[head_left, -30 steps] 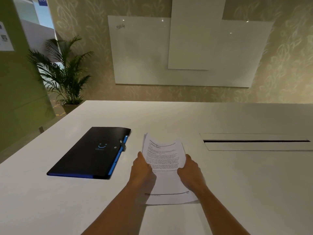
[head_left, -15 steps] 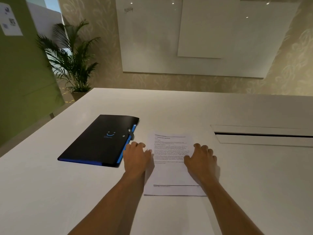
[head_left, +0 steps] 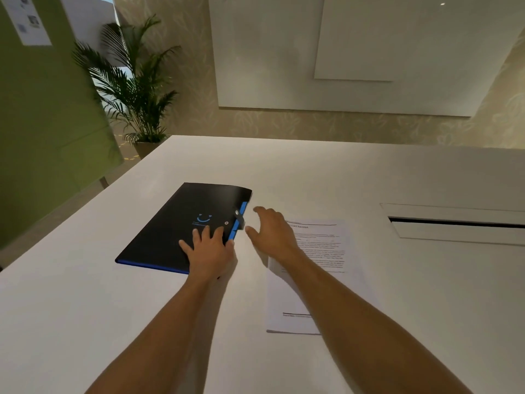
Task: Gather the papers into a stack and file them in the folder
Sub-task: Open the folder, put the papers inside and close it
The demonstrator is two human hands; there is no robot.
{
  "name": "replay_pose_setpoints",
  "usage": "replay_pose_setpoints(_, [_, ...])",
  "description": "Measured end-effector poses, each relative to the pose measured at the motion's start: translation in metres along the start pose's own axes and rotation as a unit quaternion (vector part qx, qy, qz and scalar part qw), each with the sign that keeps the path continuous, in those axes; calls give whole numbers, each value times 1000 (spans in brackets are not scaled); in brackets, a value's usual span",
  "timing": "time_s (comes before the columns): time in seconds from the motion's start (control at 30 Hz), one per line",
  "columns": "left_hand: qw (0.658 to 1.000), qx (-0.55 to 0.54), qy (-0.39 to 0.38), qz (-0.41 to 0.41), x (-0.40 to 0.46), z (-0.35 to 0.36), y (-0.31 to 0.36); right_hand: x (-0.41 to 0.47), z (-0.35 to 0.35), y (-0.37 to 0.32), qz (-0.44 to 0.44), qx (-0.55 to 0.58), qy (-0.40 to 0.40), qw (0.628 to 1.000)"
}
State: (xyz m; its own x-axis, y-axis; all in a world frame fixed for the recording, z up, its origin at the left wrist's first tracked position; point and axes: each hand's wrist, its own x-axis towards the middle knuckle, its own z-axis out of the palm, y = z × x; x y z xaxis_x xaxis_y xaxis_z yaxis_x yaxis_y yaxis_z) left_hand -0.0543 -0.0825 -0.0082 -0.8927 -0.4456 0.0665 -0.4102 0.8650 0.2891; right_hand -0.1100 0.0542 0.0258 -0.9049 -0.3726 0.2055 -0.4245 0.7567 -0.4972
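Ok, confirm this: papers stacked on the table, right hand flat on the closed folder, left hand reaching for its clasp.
The hands are swapped. In the head view the left hand lies flat on the closed folder, and the right hand reaches, open, toward the clasp. The papers are stacked on the table, as you said.

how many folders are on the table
1. The black folder lies closed on the white table, left of the paper stack, with the left hand flat on its near corner. None hidden that I can see.
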Motion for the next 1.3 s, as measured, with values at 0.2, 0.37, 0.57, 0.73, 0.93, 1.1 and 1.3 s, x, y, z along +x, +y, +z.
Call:
replay_pose_setpoints(0.2, [1000, 3, 4, -3, 1, 13, -3, 45, 24, -14, -64, -141, -33, 987])
replay_pose_setpoints(0.37, [1000, -3, -16, 5, 4, 11, -4, 61, 38, -22, -71, -159, -52, 983])
replay_pose_setpoints(0.57, [999, 26, -22, 7, 6, 4, -1, 57, 35, -12, -58, -113, -13, 992])
replay_pose_setpoints(0.73, [997, 80, -17, 12, 3, -6, 5, 51, 35, -9, -16, -47, 8, 999])
replay_pose_setpoints(0.93, [996, 75, -12, 41, 3, -18, 1, 46, 29, -6, 11, 22, 24, 999])
replay_pose_setpoints(1.1, [988, 81, -8, 129, 3, -25, 5, 41, 20, -6, 19, 95, 34, 995])
replay_pose_setpoints(1.3, [975, 142, 10, 170, 1, -34, 21, 34, 9, -7, 27, 128, 39, 991])
